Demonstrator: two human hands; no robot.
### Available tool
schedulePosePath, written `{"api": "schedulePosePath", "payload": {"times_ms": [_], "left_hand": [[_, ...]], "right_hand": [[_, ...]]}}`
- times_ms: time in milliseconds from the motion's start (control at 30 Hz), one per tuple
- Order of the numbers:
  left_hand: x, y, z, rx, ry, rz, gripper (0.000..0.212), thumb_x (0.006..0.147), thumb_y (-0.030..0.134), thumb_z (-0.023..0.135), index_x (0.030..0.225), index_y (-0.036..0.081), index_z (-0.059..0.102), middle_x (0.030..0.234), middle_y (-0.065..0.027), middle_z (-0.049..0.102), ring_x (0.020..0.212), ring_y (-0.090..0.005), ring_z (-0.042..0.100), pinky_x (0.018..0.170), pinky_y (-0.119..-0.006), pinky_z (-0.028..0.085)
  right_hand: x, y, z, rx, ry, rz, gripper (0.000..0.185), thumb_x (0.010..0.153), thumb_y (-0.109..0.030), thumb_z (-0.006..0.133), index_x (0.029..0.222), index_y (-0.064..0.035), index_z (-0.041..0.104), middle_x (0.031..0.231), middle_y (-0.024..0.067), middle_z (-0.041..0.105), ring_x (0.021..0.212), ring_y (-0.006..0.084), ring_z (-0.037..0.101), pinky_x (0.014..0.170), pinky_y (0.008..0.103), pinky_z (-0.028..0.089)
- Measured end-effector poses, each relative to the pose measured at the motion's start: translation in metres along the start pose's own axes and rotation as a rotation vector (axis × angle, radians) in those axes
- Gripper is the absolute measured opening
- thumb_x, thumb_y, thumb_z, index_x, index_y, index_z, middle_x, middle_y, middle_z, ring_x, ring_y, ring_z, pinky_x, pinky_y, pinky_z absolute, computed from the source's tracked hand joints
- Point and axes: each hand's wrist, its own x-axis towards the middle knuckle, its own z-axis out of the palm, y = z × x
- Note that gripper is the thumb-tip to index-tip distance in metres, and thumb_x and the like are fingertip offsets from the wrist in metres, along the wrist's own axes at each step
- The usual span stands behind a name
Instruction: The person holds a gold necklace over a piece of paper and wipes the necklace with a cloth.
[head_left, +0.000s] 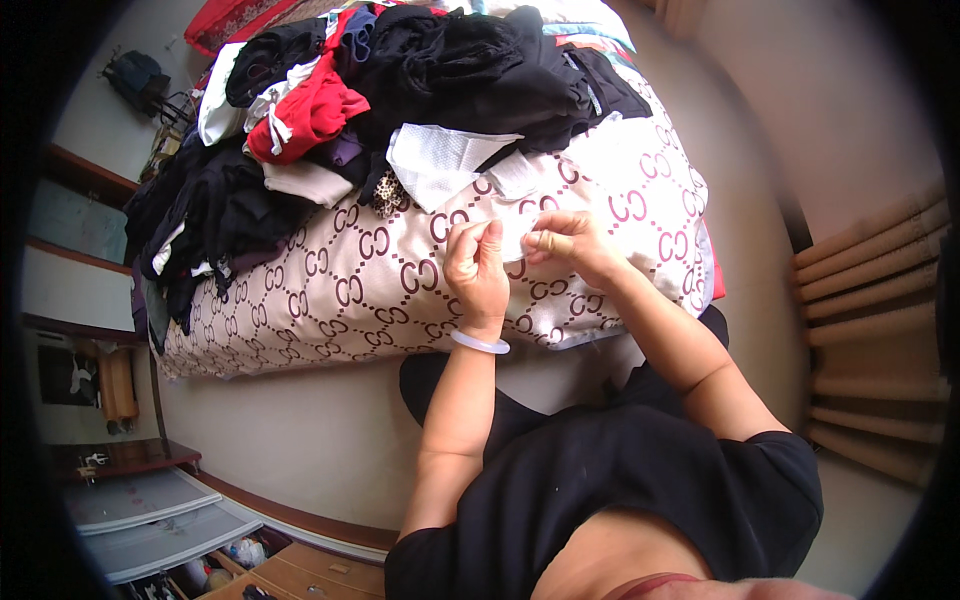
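Observation:
Over the near side of the bed, my left hand (478, 266) and my right hand (571, 244) hold a thin white piece of cloth or tissue (513, 238) between them. Thumb and fingers of the right hand pinch its right edge. Its left edge is at my left thumb and fingers, which partly hide it. Just beyond the hands lies a small folded white cloth (513, 177). To the left of that, a white textured sheet (441, 161) is spread against a heap of black clothes (465, 75). A pale bangle (480, 343) circles my left wrist.
A patterned bedspread (375, 307) covers the bed. Red garment (307, 112), leopard-print fabric (388, 193) and more dark clothes (217, 202) are piled on the left. A tan curtain (870, 300) hangs at right. Drawers with contents showing (225, 559) stand at lower left.

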Motion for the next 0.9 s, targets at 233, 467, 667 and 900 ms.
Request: {"api": "schedulePosePath", "payload": {"times_ms": [233, 467, 667, 900], "left_hand": [[0.005, -0.016, -0.004, 0.057, 0.146, -0.141, 0.020, 0.092, 0.015, 0.059, 0.079, 0.000, 0.058, 0.066, 0.0031, 0.050, 0.061, -0.0060, 0.041, 0.055, -0.022, 0.037], [0.008, -0.016, -0.011, 0.026, 0.090, -0.037, 0.011, 0.089, 0.008, 0.061, 0.081, 0.000, 0.059, 0.072, -0.0065, 0.058, 0.062, -0.0154, 0.051, 0.059, -0.028, 0.043], [0.008, -0.017, -0.013, -0.032, 0.119, -0.194, 0.015, 0.091, 0.011, 0.059, 0.082, -0.001, 0.059, 0.072, -0.0051, 0.058, 0.064, -0.0128, 0.051, 0.060, -0.027, 0.044], [0.018, -0.019, -0.015, -0.009, -0.012, -0.072, 0.012, 0.090, 0.009, 0.060, 0.083, -0.001, 0.056, 0.078, -0.0095, 0.062, 0.069, -0.0178, 0.057, 0.064, -0.030, 0.046]], "right_hand": [[0.003, 0.000, 0.016, 0.322, -0.018, 0.053, 0.017, 0.084, -0.008, 0.066, 0.099, -0.0009, 0.061, 0.089, 0.0075, 0.064, 0.079, 0.0169, 0.064, 0.071, 0.0296, 0.055], [0.012, 0.005, 0.015, 0.396, -0.065, 0.122, 0.014, 0.085, -0.007, 0.066, 0.096, -0.0010, 0.061, 0.090, 0.0092, 0.065, 0.078, 0.0179, 0.064, 0.071, 0.0297, 0.056], [0.016, -0.005, 0.017, 0.177, 0.000, -0.021, 0.014, 0.084, -0.006, 0.066, 0.097, -0.0019, 0.061, 0.090, 0.0078, 0.066, 0.075, 0.0171, 0.064, 0.070, 0.0289, 0.055], [0.012, -0.012, 0.021, 0.285, -0.015, 0.079, 0.013, 0.084, -0.006, 0.066, 0.095, -0.0022, 0.062, 0.090, 0.0054, 0.065, 0.075, 0.0165, 0.064, 0.072, 0.0296, 0.055]]}}
